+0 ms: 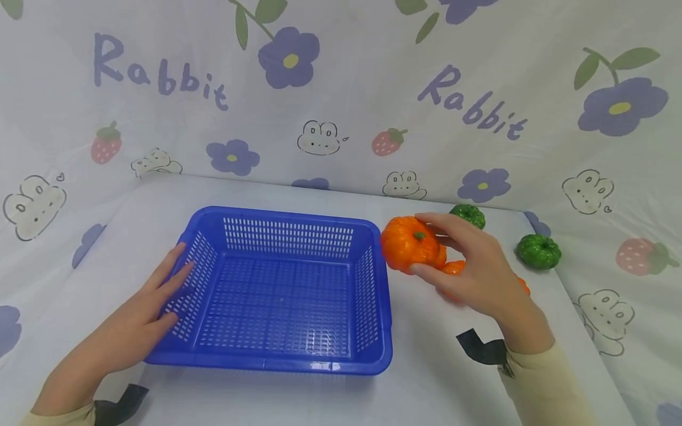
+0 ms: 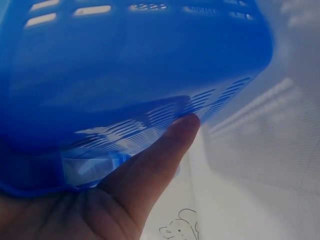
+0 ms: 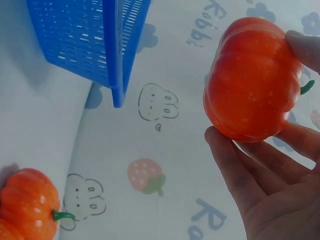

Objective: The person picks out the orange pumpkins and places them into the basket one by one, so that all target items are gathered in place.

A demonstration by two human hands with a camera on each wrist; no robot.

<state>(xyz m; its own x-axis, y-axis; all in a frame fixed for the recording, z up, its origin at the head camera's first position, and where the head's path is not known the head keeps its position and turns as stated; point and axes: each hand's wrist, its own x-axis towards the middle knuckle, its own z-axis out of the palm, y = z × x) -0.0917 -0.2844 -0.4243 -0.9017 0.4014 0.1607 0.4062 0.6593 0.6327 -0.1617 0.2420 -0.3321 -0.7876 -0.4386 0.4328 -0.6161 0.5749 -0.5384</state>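
My right hand (image 1: 474, 266) pinches an orange toy pumpkin (image 1: 406, 244) with a short green stem, thumb on one side and fingertips on the other. In the right wrist view, this pumpkin (image 3: 255, 80) hangs in the air beside the basket's edge. A blue plastic basket (image 1: 266, 364) with slotted walls has nothing inside. Across its left rim lies my left hand (image 1: 133, 322), fingers spread and nearly straight against the wall. The left wrist view shows one finger (image 2: 165, 150) extended along the basket's slotted side (image 2: 125, 65).
More orange pumpkins (image 1: 453, 269) sit on the white table (image 1: 426, 349), partly hidden by my right hand; one pumpkin (image 3: 31, 202) shows in the right wrist view. Farther right are two green pumpkins, one at the back (image 1: 469, 216) and one near the edge (image 1: 538, 251). A printed cloth (image 1: 341, 94) hangs behind.
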